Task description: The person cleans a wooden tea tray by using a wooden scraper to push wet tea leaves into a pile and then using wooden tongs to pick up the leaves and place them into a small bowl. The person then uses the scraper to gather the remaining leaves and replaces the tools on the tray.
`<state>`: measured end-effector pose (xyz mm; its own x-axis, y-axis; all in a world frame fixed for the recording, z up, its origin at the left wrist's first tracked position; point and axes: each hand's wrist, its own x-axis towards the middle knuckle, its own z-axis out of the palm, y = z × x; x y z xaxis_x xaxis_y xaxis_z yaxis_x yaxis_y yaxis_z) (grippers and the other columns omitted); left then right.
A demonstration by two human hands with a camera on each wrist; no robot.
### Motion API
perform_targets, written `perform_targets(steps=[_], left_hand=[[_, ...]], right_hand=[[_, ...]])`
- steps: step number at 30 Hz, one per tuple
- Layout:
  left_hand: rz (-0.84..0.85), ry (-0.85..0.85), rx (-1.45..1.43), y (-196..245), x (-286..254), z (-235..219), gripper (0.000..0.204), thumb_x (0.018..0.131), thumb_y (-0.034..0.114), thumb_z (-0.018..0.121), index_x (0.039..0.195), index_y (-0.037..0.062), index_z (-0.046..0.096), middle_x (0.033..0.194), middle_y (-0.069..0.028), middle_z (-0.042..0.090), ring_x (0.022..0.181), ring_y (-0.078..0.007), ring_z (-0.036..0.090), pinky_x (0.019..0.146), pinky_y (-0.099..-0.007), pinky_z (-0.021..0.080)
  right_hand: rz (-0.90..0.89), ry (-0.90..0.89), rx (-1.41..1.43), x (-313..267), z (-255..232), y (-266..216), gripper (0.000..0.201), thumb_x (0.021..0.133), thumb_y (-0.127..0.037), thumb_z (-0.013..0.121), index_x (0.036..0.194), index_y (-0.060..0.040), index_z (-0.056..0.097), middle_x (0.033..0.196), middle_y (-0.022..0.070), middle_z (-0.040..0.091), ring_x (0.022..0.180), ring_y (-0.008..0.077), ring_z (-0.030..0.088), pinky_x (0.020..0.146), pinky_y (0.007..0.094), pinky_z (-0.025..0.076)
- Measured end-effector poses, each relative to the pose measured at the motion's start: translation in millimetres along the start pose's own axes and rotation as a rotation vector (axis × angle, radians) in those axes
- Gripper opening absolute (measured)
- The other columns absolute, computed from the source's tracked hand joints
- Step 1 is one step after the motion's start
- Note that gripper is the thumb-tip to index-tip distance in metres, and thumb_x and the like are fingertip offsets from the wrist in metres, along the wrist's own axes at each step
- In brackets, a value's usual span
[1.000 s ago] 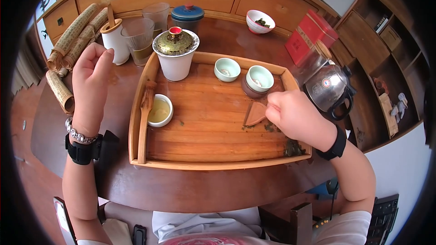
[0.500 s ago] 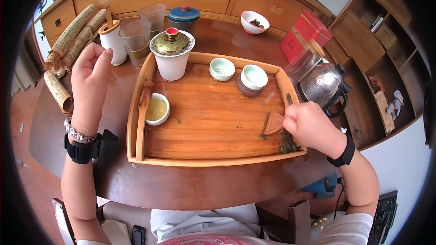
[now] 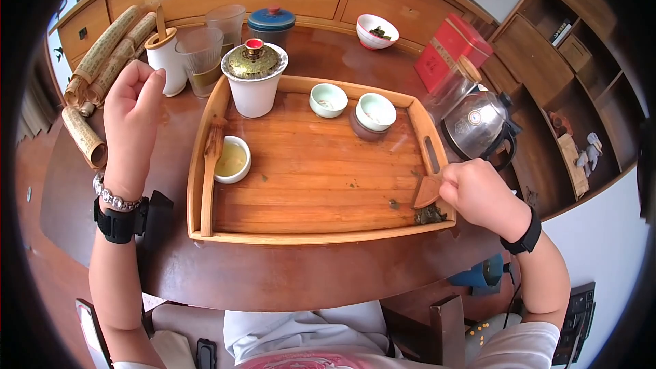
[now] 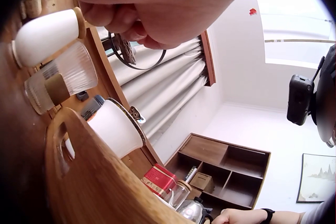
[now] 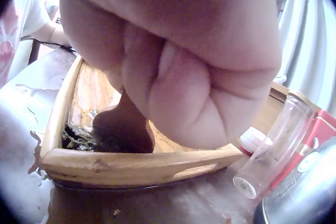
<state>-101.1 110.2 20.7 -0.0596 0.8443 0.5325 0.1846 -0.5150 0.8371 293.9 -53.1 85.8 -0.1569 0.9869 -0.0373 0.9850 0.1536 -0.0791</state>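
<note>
My right hand [image 3: 478,188] grips a small brush with a flat, fan-shaped brown head [image 3: 428,192] in the near right corner of the wooden tray [image 3: 321,238]. Wet dark tea leaves [image 3: 430,215] lie bunched there under the head, also seen in the right wrist view, where my curled fingers hide the grip end. Raised left of the tray, my left hand [image 3: 131,113] has its fingers curled in and holds nothing. Nearest to it is a white canister [image 3: 166,65]. Inside the tray sit a white cup of pale tea [image 3: 232,159], a lidded gaiwan [image 3: 251,85] and two pale green cups [image 3: 328,100].
A steel kettle [image 3: 478,123], a glass jar [image 3: 454,89] and a red box [image 3: 451,55] stand right of the tray. Behind it are glass tumblers [image 3: 201,61], a blue-lidded jar [image 3: 272,24] and a bowl of leaves [image 3: 377,32]. Rolled bamboo scrolls [image 3: 102,48] lie far left.
My right hand has drawn the brush rightward and toward me into the tray's near right corner. The left hand keeps its pose, while the head view has shifted slightly.
</note>
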Motion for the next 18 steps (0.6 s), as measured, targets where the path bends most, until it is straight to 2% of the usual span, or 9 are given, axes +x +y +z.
perform_targets(steps=[5,8,11,12,14,18], left_hand=[[0.02,0.013,0.018,2.1,-1.7,2.0,0.018,0.095,0.014,0.057,0.079,0.0058,0.052,0.067,0.0087,0.042,0.057,0.0001,0.034,0.048,-0.0182,0.027],[0.011,-0.002,-0.01,2.6,-1.6,2.1,0.019,0.095,0.014,0.056,0.078,0.0061,0.051,0.066,0.0087,0.042,0.057,0.0002,0.035,0.048,-0.0184,0.027],[-0.002,-0.027,-0.039,-0.2,-2.0,0.9,0.02,0.096,0.013,0.056,0.078,0.0067,0.05,0.067,0.0089,0.042,0.057,0.0003,0.035,0.048,-0.0188,0.027],[-0.014,-0.025,-0.062,-1.8,-1.5,0.0,0.021,0.096,0.013,0.056,0.077,0.0069,0.049,0.067,0.009,0.042,0.058,0.0004,0.035,0.048,-0.0189,0.027],[0.023,-0.017,0.014,-1.1,-0.6,-0.8,0.02,0.097,0.013,0.055,0.078,0.0069,0.049,0.066,0.0089,0.041,0.059,0.0002,0.034,0.05,-0.0188,0.027],[0.014,-0.037,0.0,-6.5,-0.3,-2.1,0.021,0.098,0.013,0.052,0.078,0.0088,0.047,0.069,0.0098,0.036,0.062,-0.0003,0.027,0.053,-0.0193,0.022]], right_hand=[[0.025,0.0,-0.04,-2.2,-4.6,-3.4,0.019,0.077,-0.008,0.055,0.061,0.0026,0.051,0.063,0.023,0.055,0.064,0.0426,0.057,0.061,0.0487,0.047],[-0.004,0.091,-0.094,1.6,-10.5,-9.7,0.019,0.077,-0.008,0.055,0.061,0.0018,0.051,0.062,0.0223,0.055,0.064,0.0422,0.057,0.061,0.0491,0.047],[-0.152,0.149,-0.008,12.1,-14.4,-22.8,0.017,0.079,-0.011,0.054,0.065,-0.0011,0.053,0.062,0.0205,0.056,0.064,0.04,0.059,0.061,0.0495,0.048],[-0.139,0.162,-0.005,14.6,-10.7,-26.6,0.017,0.079,-0.011,0.054,0.065,-0.0011,0.053,0.062,0.0205,0.056,0.064,0.04,0.059,0.061,0.0495,0.048],[-0.257,0.094,0.042,22.6,-0.8,-31.1,0.019,0.081,-0.014,0.055,0.066,-0.0024,0.055,0.062,0.0192,0.058,0.064,0.0388,0.06,0.061,0.0483,0.048],[-0.27,0.037,0.108,28.3,9.4,-34.7,0.02,0.082,-0.017,0.056,0.067,-0.0033,0.057,0.062,0.0183,0.058,0.064,0.0376,0.06,0.061,0.0473,0.047]])
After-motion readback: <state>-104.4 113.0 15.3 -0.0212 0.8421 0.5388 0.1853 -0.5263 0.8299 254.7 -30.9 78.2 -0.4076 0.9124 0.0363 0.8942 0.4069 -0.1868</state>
